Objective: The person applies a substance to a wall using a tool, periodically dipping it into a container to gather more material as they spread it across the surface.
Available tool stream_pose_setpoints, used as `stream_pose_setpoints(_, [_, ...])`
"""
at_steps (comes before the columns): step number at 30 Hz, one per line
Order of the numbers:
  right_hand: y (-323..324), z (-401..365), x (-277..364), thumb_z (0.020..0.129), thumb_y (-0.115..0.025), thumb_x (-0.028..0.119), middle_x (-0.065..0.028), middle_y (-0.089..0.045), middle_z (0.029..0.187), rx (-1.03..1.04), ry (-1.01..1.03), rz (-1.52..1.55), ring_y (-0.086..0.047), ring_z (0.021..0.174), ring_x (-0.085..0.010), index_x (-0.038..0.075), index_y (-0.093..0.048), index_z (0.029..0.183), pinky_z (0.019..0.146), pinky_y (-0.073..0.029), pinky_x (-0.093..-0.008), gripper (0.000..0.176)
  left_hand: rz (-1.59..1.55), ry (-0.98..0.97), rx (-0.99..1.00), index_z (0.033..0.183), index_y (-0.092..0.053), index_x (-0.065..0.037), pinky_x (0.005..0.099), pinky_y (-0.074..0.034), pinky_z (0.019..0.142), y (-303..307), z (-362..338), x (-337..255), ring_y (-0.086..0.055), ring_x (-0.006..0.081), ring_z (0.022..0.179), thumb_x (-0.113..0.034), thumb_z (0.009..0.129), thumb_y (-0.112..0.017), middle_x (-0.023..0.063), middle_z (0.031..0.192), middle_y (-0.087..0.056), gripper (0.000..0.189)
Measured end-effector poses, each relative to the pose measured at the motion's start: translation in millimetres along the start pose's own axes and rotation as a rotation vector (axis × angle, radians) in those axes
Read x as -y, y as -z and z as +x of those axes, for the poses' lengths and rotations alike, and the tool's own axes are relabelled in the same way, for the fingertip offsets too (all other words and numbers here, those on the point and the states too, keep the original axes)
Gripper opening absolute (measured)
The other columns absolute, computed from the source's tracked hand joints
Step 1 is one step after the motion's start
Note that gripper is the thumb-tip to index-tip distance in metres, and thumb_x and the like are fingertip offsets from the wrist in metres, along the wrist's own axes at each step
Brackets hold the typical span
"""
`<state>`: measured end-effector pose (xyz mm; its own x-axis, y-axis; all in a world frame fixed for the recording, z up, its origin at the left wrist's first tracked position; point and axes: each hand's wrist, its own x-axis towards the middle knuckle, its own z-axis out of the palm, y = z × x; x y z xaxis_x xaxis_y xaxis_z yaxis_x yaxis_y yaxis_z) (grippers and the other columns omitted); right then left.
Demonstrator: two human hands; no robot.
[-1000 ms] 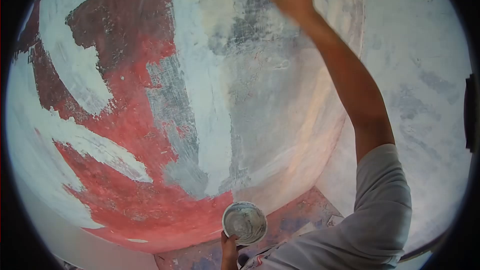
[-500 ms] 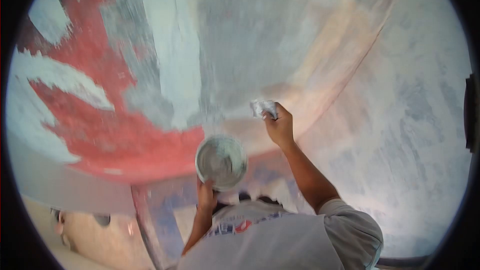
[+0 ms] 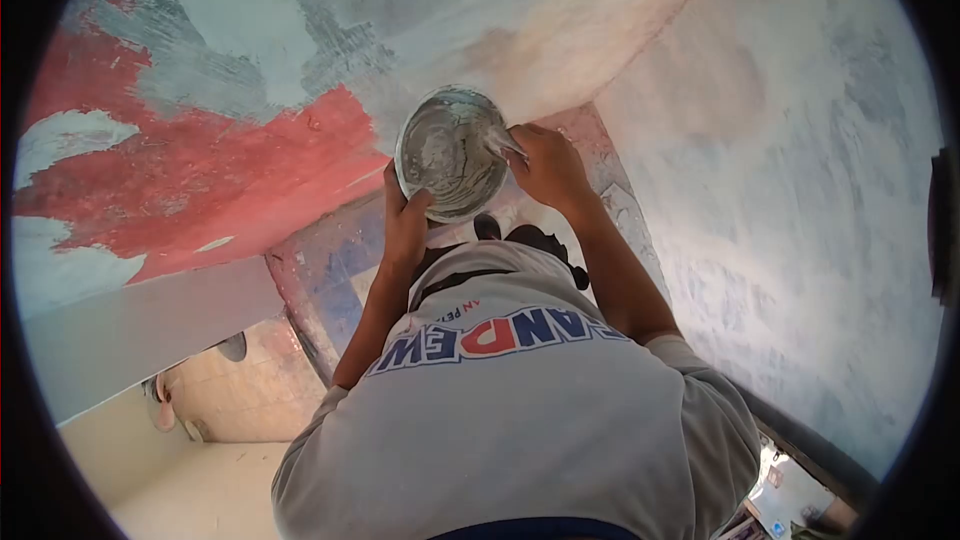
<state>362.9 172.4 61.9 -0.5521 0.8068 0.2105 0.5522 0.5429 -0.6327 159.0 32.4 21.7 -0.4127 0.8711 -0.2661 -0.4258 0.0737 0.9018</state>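
Observation:
A round bowl (image 3: 440, 152), smeared inside with grey paste, is held up in front of my body. My left hand (image 3: 406, 218) grips its lower left rim, with the thumb over the edge. At the bowl's right side, my right hand (image 3: 546, 166) is closed on a small flat scraper (image 3: 503, 143). The scraper's blade is inside the bowl, against the paste near the right rim. Grey paste coats the blade.
Ahead is a wall with red paint (image 3: 240, 175) and pale grey patches. A whitish wall (image 3: 770, 160) stands at the right, meeting it in a corner. Below lies a stained floor (image 3: 335, 250). An opening at lower left shows tan floor (image 3: 240, 390).
My right hand has come away from the wall and brought the scraper into the bowl. The bowl appears higher in view and tilted, still in my left hand. The view has tipped downward.

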Motion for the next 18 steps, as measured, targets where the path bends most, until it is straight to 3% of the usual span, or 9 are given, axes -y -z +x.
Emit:
stream_pose_setpoints(2, [-7,2,1,0.085,-0.068,0.015,-0.0153,-0.067,0.084,0.05,0.057,-0.014,-0.068,0.086,-0.0382,0.005,-0.064,0.094,0.07,-0.054,-0.0506,0.015,0.125,-0.032,0.047,0.154,-0.027,-0.005,0.0326,-0.033,0.112,6,6,7,-0.043,0.0232,0.133,0.008,0.081,-0.045,0.0133,0.144,-0.045,0.076])
stream_pose_setpoints(3, [-10,-1,2,0.084,-0.067,0.014,-0.0133,-0.069,0.084,0.099,0.091,-0.089,-0.069,0.086,-0.0362,0.007,-0.066,0.096,0.071,-0.056,-0.0491,0.014,0.128,-0.026,0.043,0.154,-0.027,-0.005,0.0326,-0.033,0.112,3,5,6,-0.043,0.0232,0.133,0.008,0.081,-0.045,0.0133,0.144,-0.045,0.076])
stream_pose_setpoints(5, [-18,-6,3,0.083,-0.066,0.012,-0.0114,-0.07,0.085,0.156,0.123,-0.16,-0.07,0.087,-0.0342,0.008,-0.068,0.098,0.071,-0.057,-0.0476,0.016,0.29,-0.23,0.117,0.155,-0.024,-0.006,0.0375,-0.038,0.112,-3,1,6,-0.045,0.0256,0.134,0.008,0.081,-0.041,0.0148,0.145,-0.044,0.077])
stream_pose_setpoints(6, [-23,-5,2,0.082,-0.065,0.012,-0.0106,-0.071,0.085,0.179,0.138,-0.227,-0.071,0.087,-0.0325,0.01,-0.07,0.098,0.071,-0.058,-0.0464,0.017,0.322,-0.226,0.125,0.156,-0.022,-0.002,0.0328,-0.025,0.117,-10,-4,-4,-0.037,0.023,0.14,0.009,0.081,-0.041,0.0147,0.149,-0.041,0.079])
stream_pose_setpoints(13, [-55,-2,3,0.079,-0.063,0.012,-0.0156,-0.072,0.08,0.286,0.19,-0.33,-0.072,0.087,-0.0326,0.009,-0.073,0.089,0.069,-0.059,-0.0445,0.014,0.339,-0.246,0.134,0.157,-0.017,-0.001,0.0352,-0.026,0.119,-9,-8,0,-0.036,0.027,0.141,0.011,0.079,-0.042,0.0188,0.149,-0.037,0.082])
stream_pose_setpoints(16, [-64,1,8,0.077,-0.065,0.011,-0.0139,-0.073,0.083,0.36,0.206,-0.413,-0.072,0.089,-0.0315,0.011,-0.074,0.098,0.071,-0.06,-0.0436,0.023,0.269,-0.237,0.108,0.156,-0.018,0.0,0.0352,-0.027,0.118,-9,-11,2,-0.037,0.0265,0.141,0.011,0.079,-0.042,0.0184,0.149,-0.038,0.082])
stream_pose_setpoints(18, [-65,2,13,0.076,-0.066,0.011,-0.0143,-0.072,0.083,0.383,0.214,-0.427,-0.072,0.089,-0.0319,0.01,-0.074,0.096,0.071,-0.06,-0.0434,0.021,0.287,-0.27,0.098,0.156,-0.018,0.0,0.0352,-0.027,0.118,-10,-14,2,-0.037,0.0263,0.141,0.012,0.079,-0.043,0.0183,0.149,-0.038,0.082])
